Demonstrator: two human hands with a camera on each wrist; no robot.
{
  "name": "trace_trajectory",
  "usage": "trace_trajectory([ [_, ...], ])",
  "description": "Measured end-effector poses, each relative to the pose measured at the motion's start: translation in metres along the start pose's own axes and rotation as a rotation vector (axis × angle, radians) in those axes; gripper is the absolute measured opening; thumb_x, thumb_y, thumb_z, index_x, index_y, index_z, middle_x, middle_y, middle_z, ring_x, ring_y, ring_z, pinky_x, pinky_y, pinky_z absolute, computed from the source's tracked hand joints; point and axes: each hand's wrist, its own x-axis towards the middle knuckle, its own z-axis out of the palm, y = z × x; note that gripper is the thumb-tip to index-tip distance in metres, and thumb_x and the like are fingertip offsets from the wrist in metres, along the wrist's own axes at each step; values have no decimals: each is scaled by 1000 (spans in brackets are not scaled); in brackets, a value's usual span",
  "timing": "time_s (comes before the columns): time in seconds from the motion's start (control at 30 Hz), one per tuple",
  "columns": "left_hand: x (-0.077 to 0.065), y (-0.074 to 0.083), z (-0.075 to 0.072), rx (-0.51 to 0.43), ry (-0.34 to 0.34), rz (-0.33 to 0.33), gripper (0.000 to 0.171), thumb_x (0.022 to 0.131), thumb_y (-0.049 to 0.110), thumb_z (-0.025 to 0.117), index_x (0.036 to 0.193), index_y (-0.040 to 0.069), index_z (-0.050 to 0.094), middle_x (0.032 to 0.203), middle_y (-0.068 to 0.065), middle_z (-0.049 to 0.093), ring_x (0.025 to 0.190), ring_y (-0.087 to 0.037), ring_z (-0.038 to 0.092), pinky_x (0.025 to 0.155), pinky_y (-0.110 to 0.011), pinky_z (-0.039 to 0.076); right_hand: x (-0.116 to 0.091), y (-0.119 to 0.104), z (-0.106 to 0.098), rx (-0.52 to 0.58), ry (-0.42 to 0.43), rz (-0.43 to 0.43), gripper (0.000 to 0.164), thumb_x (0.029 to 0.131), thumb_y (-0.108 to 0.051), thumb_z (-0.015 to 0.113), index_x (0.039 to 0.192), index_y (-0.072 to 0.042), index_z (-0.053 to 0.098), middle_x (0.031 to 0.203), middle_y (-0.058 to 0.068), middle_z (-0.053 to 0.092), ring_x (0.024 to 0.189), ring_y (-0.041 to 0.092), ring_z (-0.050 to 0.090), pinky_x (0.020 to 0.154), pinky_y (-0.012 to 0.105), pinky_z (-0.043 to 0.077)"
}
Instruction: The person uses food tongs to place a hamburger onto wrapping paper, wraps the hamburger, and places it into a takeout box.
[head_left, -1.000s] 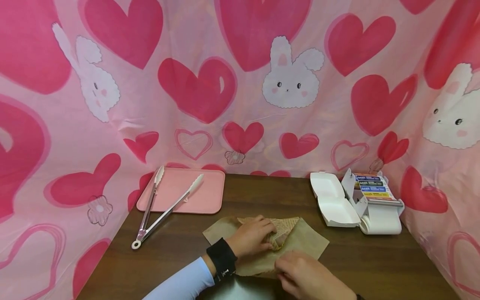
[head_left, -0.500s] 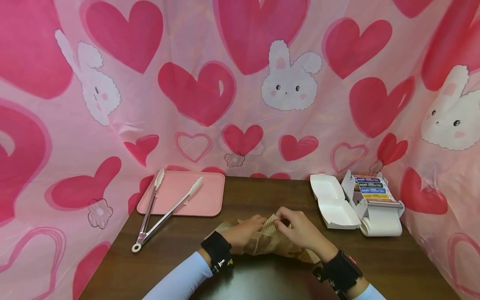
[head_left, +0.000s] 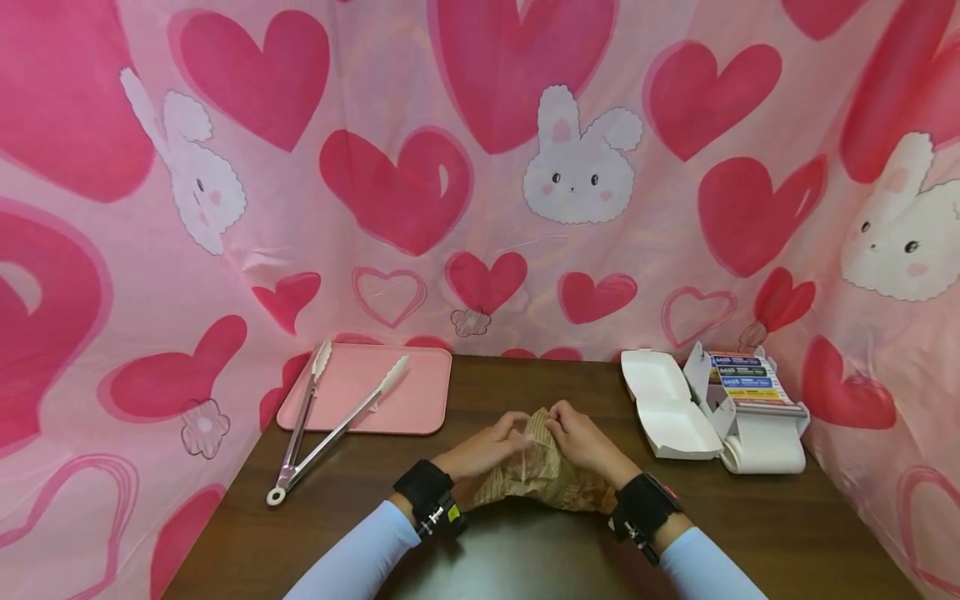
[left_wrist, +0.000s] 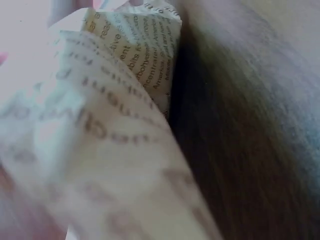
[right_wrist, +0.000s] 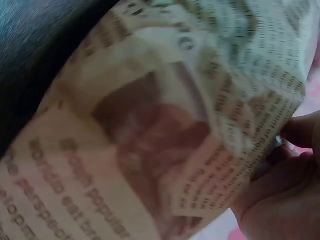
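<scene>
A brown wrapping paper [head_left: 551, 479] printed like newspaper is folded up into a crumpled bundle at the middle of the table. What it encloses is hidden. From the left side my left hand [head_left: 487, 447] holds the paper, its fingers near the raised peak. My right hand [head_left: 588, 442] pinches the paper at the upper right of that peak. In the right wrist view the thumb and fingers of the right hand [right_wrist: 285, 185] meet at the edge of the printed paper [right_wrist: 150, 150]. Folded layers of the paper [left_wrist: 100, 135] fill much of the left wrist view.
Metal tongs [head_left: 330, 437] with pale tips lie spread, partly over a pink tray [head_left: 423, 392] at the back left. An opened white clamshell box [head_left: 678, 429] stands at the back right, beside a dispenser [head_left: 746, 387] with a white roll [head_left: 765, 446]. A heart-patterned curtain [head_left: 480, 183] surrounds the table.
The paper went from lying spread to being gathered into a folded bundle. My right hand moved from the near edge up to the peak; both hands now draw in around it.
</scene>
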Motion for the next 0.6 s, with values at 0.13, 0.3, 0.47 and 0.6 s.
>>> trace_trajectory([
  [0.13,-4,3,1,223,10,81,80,97,45,65,160,15,24,149,-13,46,127,-24,55,100,-39,49,4,3,7,-20,-34,-1,9,108,-10,47,100,-7,46,73,2,42,59,13,39,55,25,32],
  [0.3,-11,12,8,613,5,158,54,104,42,55,149,12,50,152,-14,43,126,-25,56,102,-36,49,5,10,13,-90,-43,-40,9,106,-8,50,98,-7,46,72,1,44,59,13,40,55,26,34],
  [0.47,-16,16,18,852,-9,134,78,97,67,48,152,12,46,159,-12,37,138,-29,48,109,-40,45,6,14,18,-139,18,-50,11,102,-5,57,98,-8,47,72,1,49,63,14,46,59,30,40],
  [0.6,-17,16,25,997,13,165,94,84,74,63,152,12,46,156,-6,42,133,-23,52,107,-36,46,7,13,22,-205,53,-72,10,100,-5,61,100,-8,51,78,3,53,70,19,53,65,37,46],
])
